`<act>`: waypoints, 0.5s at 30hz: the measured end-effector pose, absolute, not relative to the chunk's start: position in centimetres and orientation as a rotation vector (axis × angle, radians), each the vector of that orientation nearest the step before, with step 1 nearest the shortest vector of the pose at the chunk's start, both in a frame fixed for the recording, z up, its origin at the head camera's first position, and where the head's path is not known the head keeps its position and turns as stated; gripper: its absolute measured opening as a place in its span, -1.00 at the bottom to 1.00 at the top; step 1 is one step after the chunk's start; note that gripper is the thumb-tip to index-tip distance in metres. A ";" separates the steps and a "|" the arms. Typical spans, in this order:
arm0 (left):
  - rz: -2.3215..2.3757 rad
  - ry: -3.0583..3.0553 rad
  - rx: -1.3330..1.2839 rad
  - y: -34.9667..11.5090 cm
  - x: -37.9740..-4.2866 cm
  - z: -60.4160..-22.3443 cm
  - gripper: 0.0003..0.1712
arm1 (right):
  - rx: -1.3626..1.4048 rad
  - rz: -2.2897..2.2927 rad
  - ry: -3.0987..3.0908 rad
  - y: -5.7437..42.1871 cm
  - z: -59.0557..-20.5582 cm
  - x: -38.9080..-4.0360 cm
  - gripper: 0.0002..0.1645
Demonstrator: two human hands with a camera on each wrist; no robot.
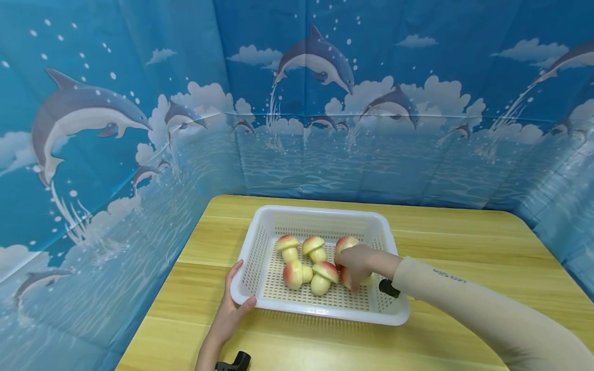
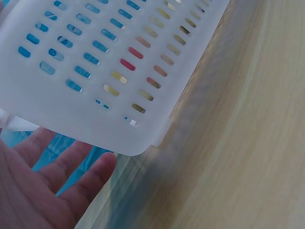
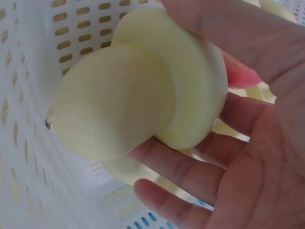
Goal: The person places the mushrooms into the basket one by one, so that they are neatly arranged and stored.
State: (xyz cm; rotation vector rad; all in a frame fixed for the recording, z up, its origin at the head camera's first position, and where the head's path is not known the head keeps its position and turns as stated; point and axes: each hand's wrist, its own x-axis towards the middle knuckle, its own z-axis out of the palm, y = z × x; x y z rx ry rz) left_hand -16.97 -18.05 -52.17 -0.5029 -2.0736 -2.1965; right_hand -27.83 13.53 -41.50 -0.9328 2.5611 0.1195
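A white perforated plastic basket (image 1: pixel 320 311) holds several toy mushrooms, with pale yellow stems and red-tinged caps. My right hand (image 1: pixel 359 262) reaches in at the right side. Its thumb and fingers grip the cap of a toy mushroom (image 3: pixel 114 100), whose stem points towards the basket's right wall. Behind that hand a second toy mushroom (image 1: pixel 345 242) is partly covered. Outside the front left corner is my left hand (image 1: pixel 227 312), thumb at the front rim and fingers along the left side. In the left wrist view those fingers (image 2: pixel 90 181) look nearly straight, their tips touching the basket edge.
The basket stands on a yellow wood-grain table (image 1: pixel 464 242). Left of the right hand, two toy mushrooms stand at the back and two sit in front, one of them a toy mushroom (image 1: pixel 293 274) on its side. A blue dolphin-print curtain (image 1: pixel 371 154) surrounds the table's far sides.
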 end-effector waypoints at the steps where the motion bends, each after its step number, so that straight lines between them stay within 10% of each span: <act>1: -2.196 -2.074 -0.503 -18.0 -17.0 -52.2 -0.05 | -0.933 0.122 2.563 13.6 -41.5 -27.8 -0.41; 15: -2.183 -2.075 -0.510 -18.1 -16.9 -52.2 -0.05 | -0.939 0.149 2.600 13.7 -41.4 -27.6 -0.42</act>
